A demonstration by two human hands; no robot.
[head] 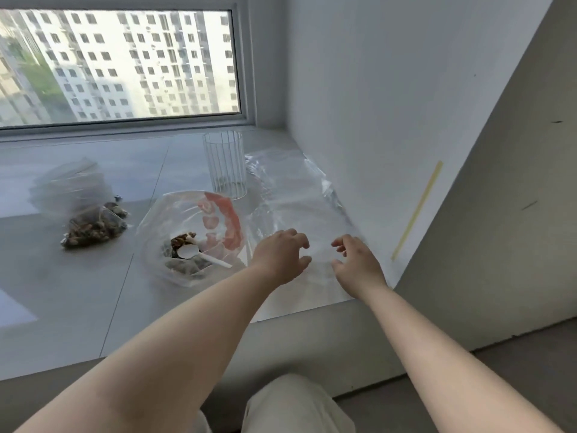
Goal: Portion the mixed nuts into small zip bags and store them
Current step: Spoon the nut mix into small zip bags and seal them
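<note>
A big clear bag with red print [193,232] lies open on the grey sill, holding mixed nuts [182,242] and a white plastic spoon [199,255]. To its left lie filled small zip bags of nuts [93,228], with blurred clear bags stacked behind them. A pile of empty clear plastic bags [296,198] spreads along the right wall. My left hand [282,256] and my right hand [356,260] hover side by side over the near end of that plastic, fingers loosely curved, holding nothing that I can make out.
A clear ribbed glass cup [225,164] stands behind the big bag. A window [118,64] runs along the back. A white wall [390,120] bounds the sill on the right. The sill's front edge [187,345] is near my knee [296,404].
</note>
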